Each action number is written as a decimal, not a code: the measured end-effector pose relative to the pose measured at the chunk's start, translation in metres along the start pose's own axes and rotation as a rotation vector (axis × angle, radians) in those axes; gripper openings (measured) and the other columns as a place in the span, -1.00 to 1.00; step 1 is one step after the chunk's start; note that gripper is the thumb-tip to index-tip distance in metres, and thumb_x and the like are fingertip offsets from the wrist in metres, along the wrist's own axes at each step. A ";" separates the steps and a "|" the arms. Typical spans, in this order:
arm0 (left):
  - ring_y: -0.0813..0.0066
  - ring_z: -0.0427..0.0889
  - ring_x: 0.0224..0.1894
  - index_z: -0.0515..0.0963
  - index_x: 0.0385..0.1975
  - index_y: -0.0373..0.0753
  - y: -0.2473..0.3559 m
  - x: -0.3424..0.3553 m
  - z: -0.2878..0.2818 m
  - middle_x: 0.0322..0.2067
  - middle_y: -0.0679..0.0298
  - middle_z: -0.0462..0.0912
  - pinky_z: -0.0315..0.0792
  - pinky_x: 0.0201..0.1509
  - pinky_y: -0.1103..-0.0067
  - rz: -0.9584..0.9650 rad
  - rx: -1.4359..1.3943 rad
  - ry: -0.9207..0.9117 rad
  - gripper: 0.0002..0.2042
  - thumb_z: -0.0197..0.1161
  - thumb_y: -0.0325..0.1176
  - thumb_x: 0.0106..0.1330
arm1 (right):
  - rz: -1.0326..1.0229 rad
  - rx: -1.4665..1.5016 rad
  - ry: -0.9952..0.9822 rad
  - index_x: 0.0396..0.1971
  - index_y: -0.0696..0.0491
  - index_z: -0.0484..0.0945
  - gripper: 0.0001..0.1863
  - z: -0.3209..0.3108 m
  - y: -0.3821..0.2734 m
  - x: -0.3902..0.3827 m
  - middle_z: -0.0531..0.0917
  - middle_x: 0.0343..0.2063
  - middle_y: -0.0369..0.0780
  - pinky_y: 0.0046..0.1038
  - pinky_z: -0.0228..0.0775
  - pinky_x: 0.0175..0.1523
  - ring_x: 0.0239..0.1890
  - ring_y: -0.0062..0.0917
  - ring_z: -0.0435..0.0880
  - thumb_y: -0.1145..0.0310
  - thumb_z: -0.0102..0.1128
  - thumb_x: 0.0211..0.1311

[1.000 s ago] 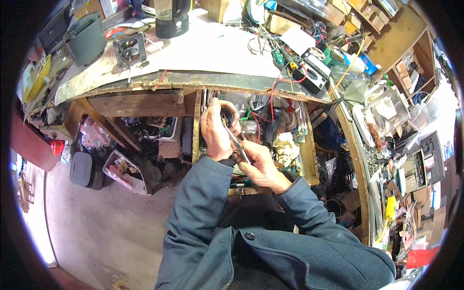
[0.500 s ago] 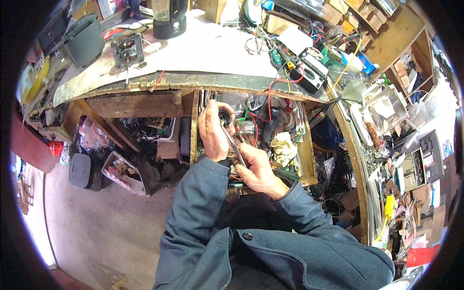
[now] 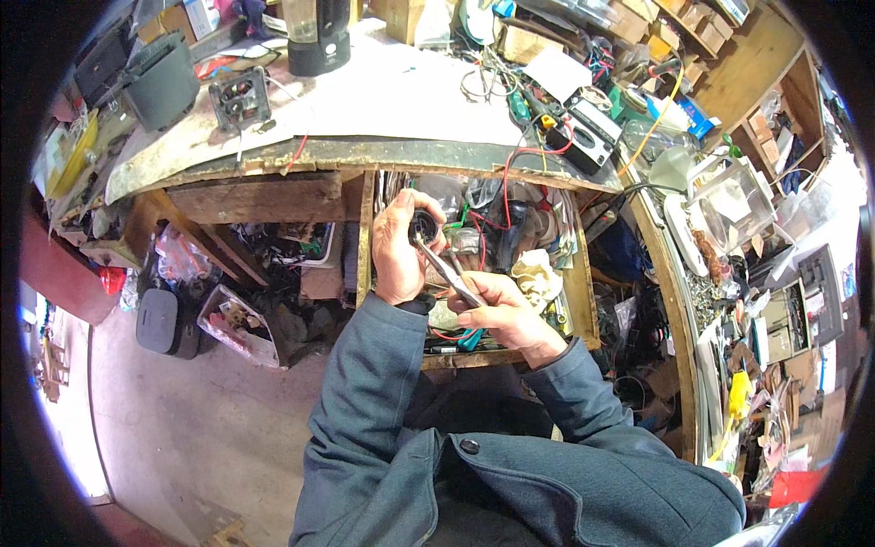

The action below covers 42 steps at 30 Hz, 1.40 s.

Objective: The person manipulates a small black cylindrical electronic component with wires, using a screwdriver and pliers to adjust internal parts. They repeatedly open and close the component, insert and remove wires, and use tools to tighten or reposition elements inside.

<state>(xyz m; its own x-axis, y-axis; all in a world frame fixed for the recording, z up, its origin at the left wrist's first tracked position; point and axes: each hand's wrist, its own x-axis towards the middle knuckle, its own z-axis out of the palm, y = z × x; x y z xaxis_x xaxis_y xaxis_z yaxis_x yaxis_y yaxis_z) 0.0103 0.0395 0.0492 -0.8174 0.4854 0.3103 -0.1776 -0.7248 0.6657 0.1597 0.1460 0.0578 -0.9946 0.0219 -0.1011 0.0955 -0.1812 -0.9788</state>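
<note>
Left hand (image 3: 398,251) is closed around a small dark round part (image 3: 423,225); right hand (image 3: 499,314) grips the handles of slim metal pliers (image 3: 449,271), whose tips reach up to that part, over the open wooden drawer (image 3: 580,301) under the desk's front edge. Judgement: steady the part firmly and keep the pliers' tips square on it, clear of the red wires (image 3: 497,205) just beside.

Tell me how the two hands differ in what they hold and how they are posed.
The left hand is raised, wrapped round a small dark round part; the right hand sits lower and nearer the body, gripping the handles of metal pliers. The left holds the part, while the right aims the tool at it. Both are bare, over the open wooden drawer.
</note>
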 end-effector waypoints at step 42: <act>0.65 0.43 -0.57 0.51 -0.34 -0.20 0.002 0.004 0.003 -0.53 0.34 0.52 0.21 -0.59 0.71 -0.267 0.105 -0.066 -0.57 0.00 0.07 0.56 | -0.538 -1.024 0.007 -0.46 0.14 0.34 -0.79 -0.051 -0.013 0.021 0.34 -0.55 -0.14 -0.30 0.26 -0.40 -0.53 -0.30 0.39 0.56 0.24 0.20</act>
<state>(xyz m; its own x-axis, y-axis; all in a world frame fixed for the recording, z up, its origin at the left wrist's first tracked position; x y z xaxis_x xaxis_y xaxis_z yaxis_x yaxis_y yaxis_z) 0.0080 0.0414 0.0534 -0.7112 0.6854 0.1561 -0.3210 -0.5143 0.7953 0.1392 0.1991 0.0590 -0.9166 -0.1394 0.3748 -0.3494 0.7350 -0.5811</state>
